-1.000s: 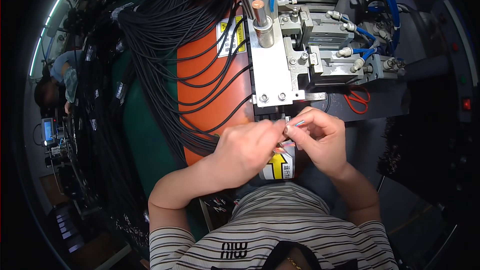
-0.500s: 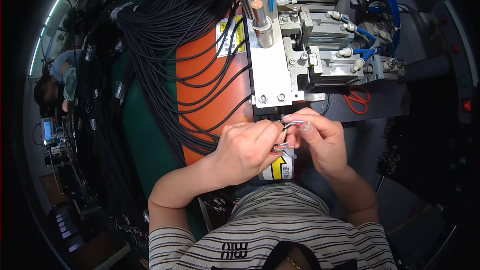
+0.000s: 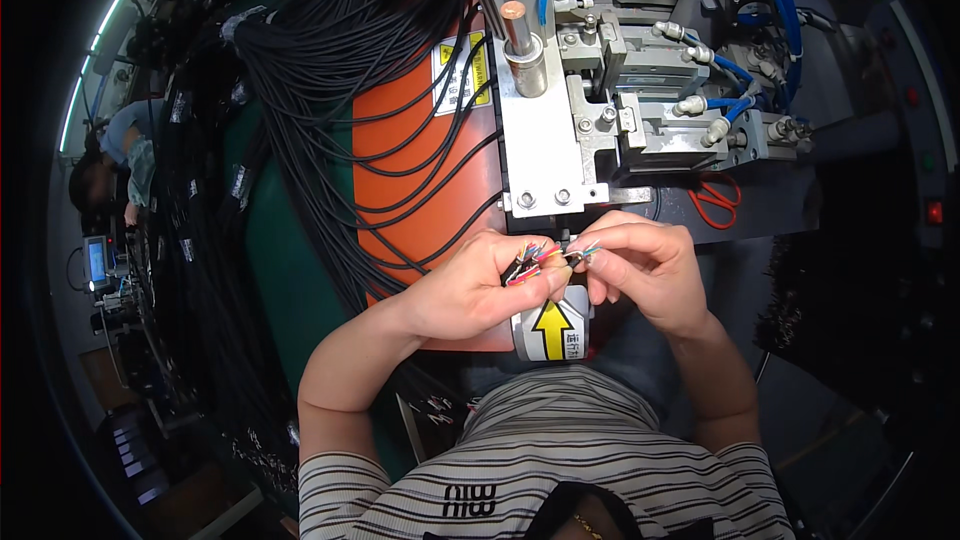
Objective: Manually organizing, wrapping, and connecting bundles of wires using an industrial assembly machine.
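Note:
My left hand (image 3: 478,285) pinches the end of a black cable whose thin coloured wires (image 3: 530,258) fan out red, blue and white above my thumb. My right hand (image 3: 640,265) meets it from the right, its fingertips closed on some of the same wire tips (image 3: 583,252). Both hands hover just below the pale metal block of a bench machine (image 3: 545,130), over a grey part with a yellow arrow label (image 3: 550,328).
A thick bundle of black cables (image 3: 320,70) drapes over an orange plate (image 3: 415,170) and green surface to the left. Blue air hoses (image 3: 760,30) and fittings crown the machine. Orange-handled scissors (image 3: 715,202) lie at its right. Another person (image 3: 110,160) sits at far left.
My hands have dropped slightly away from the machine's lower edge, and the coloured wire tips are now spread wider between the fingers.

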`<state>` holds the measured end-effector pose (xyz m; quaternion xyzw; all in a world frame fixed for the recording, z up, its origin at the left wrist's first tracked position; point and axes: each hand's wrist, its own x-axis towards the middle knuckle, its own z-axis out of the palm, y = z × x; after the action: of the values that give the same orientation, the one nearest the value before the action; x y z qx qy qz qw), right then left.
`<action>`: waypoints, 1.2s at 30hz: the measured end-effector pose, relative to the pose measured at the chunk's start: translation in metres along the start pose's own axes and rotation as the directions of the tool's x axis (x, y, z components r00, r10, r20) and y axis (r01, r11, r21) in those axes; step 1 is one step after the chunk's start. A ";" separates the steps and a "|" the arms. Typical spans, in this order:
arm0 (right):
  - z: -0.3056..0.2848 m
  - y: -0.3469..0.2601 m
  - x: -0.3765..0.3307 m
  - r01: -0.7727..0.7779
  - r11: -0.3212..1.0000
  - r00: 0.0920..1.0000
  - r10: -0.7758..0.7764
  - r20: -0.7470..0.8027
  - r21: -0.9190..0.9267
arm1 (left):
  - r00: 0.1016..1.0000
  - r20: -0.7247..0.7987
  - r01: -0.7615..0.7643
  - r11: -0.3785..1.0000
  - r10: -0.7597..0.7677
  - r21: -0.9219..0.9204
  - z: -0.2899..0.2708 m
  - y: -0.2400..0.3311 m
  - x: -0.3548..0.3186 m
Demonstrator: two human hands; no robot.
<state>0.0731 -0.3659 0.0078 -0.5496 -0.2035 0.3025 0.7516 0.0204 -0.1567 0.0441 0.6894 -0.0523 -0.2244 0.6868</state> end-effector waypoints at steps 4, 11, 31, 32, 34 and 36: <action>0.000 -0.002 0.003 0.168 0.967 0.986 -0.168 0.017 -0.193 | 0.984 0.080 0.168 0.977 -0.158 -0.135 -0.006 0.009 0.001; 0.002 -0.001 0.004 0.204 0.938 0.975 -0.219 -0.022 -0.281 | 0.938 0.105 0.346 0.879 -0.330 -0.328 -0.006 0.016 0.001; 0.003 -0.004 0.002 0.042 0.948 0.998 -0.056 -0.035 -0.317 | 0.959 -0.094 -0.145 0.749 0.268 0.647 0.016 -0.004 -0.004; 0.003 -0.005 0.002 0.044 0.921 0.998 -0.059 -0.027 -0.386 | 0.959 -0.095 -0.145 0.749 0.267 0.646 0.018 -0.004 -0.004; 0.006 -0.009 0.003 0.115 0.843 0.990 -0.142 -0.011 -0.526 | 0.924 -0.057 -0.188 0.578 0.379 0.794 0.023 -0.002 -0.005; 0.011 -0.015 0.004 0.235 0.609 0.954 -0.294 0.059 -0.757 | 0.903 -0.029 -0.201 0.480 0.429 0.854 0.024 -0.003 -0.006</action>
<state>0.0726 -0.3588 0.0251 -0.7866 -0.3626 0.0559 0.4966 0.0053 -0.1764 0.0433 0.9308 -0.1962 0.0436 0.3053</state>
